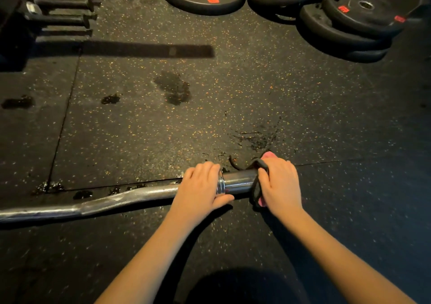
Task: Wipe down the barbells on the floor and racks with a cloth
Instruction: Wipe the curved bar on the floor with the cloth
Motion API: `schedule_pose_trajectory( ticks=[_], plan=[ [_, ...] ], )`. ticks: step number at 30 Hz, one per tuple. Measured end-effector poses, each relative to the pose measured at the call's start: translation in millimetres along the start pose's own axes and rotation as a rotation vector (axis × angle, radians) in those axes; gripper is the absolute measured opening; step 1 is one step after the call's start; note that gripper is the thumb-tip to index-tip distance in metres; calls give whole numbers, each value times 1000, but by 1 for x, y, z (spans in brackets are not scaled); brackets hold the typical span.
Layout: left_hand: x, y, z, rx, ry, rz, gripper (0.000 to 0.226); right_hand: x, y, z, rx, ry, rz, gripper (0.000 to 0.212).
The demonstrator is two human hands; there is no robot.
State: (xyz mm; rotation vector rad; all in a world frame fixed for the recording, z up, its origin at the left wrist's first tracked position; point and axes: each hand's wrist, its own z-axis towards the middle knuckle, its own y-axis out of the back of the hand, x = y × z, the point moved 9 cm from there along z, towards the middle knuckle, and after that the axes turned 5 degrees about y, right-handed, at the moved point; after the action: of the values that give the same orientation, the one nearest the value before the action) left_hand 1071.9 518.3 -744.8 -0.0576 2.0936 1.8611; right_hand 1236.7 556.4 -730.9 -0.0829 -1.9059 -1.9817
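Low down, left hand [200, 187] gripping barbell [238, 181], right hand [279, 182] clutching cloth [256, 190] round its end

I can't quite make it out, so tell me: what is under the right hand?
Under the right hand lies a dark and pink cloth, wrapped round the barbell sleeve. The sleeve's end is covered by hand and cloth.
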Motion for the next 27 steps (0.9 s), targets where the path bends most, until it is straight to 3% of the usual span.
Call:
schedule_pose_trajectory(
  ticks=[3,5,10,14,17,21,24,27],
  plan=[
    [11,2,20,14,0,-14,73,23,-12,-15,56,215,8,50],
    [23,-2,34,107,67,7,65,11,-12,-8,130,278,-4,56],
    [12,11,32,-57,146,71,62,-31,4,35,58,20,36,31],
    [18,11,52,-12,129,120,50,23,-13,23,69,230,3,44],
    [22,8,61,45,115,97,39,20,-14,30,153,325,19,51],
    [35,10,74,134,192,25,39,-28,-5,68,94,114,16,40],
    [32,21,65,-54,294,150,38,-27,-4,75,-12,-26,-14,40],
    [14,14,44,-196,282,113,39,9,-11,56,-12,143,11,38]
  ],
)
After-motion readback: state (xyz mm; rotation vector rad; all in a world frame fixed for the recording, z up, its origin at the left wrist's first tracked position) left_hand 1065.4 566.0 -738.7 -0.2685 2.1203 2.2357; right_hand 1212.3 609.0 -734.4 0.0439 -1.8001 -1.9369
